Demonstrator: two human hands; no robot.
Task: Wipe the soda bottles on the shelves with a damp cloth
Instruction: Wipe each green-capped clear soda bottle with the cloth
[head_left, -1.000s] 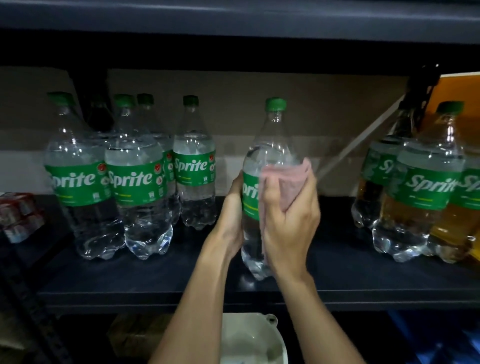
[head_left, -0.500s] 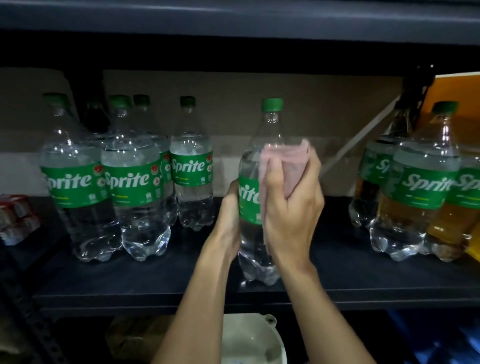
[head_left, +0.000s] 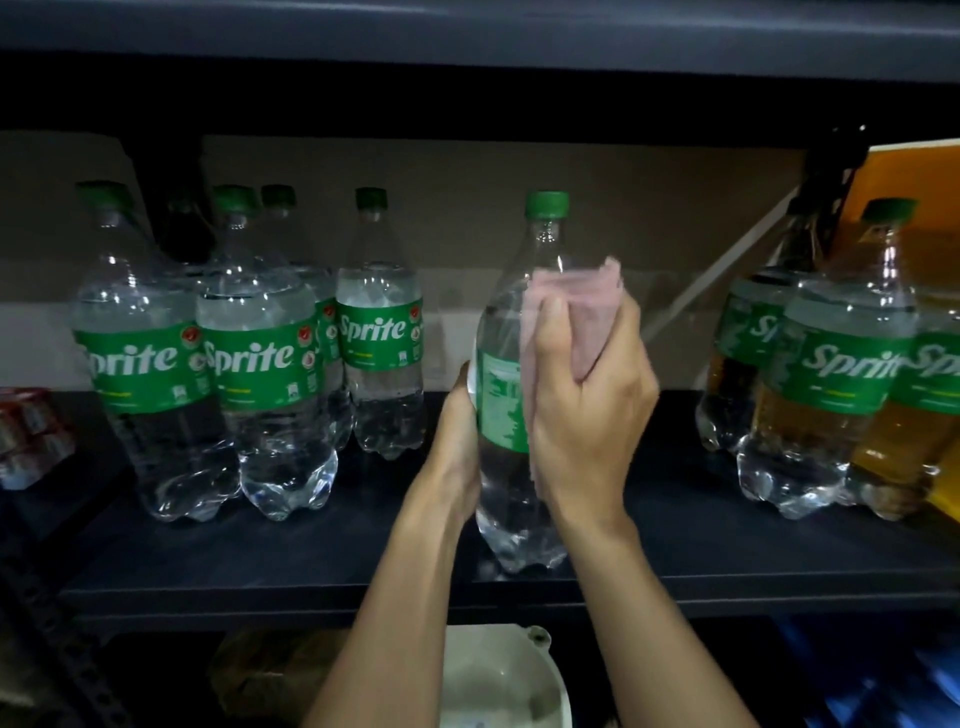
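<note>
Firmly curled, the right hand's fingers (head_left: 634, 353) pinch a folded pink cloth (head_left: 587, 306) against the shoulder of a clear Sprite bottle (head_left: 511, 467). The thumb lies across the cloth's near face, and the rest of the right hand (head_left: 587, 410) covers the bottle's three o'clock side. The left hand (head_left: 460, 431) grips the same bottle from nine o'clock at label height. Its thumb tip shows beside the green label, and its other fingers are hidden behind the plastic.

The bottle stands upright at the middle of the view, green cap on, with its base close to the front edge of the dark shelf (head_left: 363, 566). Whether the base rests on the shelf or hangs just above it cannot be told.

At nine o'clock a cluster of clear bottles (head_left: 260, 389) stands on the shelf, well apart from the hands, with red packs (head_left: 31, 431) beyond them at the frame's edge. At three o'clock another group of bottles (head_left: 841, 395) stands before something orange, which tints them amber. At six o'clock, below the shelf and between the forearms, sits a white basin (head_left: 498, 686).
</note>
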